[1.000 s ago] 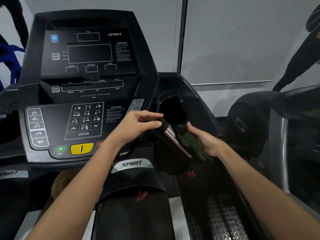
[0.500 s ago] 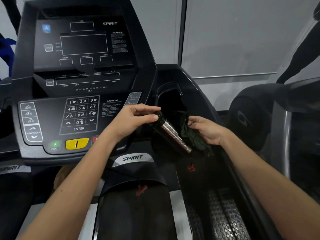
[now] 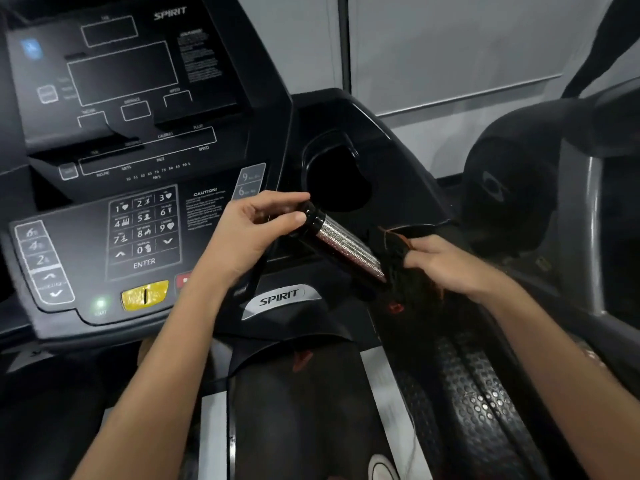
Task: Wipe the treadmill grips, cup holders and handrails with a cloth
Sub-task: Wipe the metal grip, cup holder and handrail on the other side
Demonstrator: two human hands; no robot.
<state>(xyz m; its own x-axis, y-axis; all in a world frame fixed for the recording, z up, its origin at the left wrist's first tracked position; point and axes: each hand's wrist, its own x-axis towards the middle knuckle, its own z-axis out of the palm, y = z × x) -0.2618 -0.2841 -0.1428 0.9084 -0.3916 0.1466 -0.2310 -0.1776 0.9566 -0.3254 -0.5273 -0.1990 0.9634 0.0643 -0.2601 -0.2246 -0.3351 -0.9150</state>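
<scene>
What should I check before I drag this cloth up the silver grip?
1. The dark cloth is held in the right hand: ok.
2. The cloth sits at the lower end of the silver textured metal grip: ok.
3. The left hand pinches the grip's black end cap: ok.
4. The silver surface between the hands is uncovered: ok.
5. The black console display is blank: ok.
6. The black recessed cup holder is already clean: cannot tell, too dark.

Pale grey wall panels (image 3: 450, 46) behind, split by a dark vertical strip (image 3: 343, 39); thin horizontal trim line (image 3: 467, 95) lower down. Black silhouette graphic (image 3: 604, 43) on the wall, top right. Neighbouring machine at right: grey metal upright (image 3: 581, 237), round black housing (image 3: 509, 188). Light dim, flat.
</scene>
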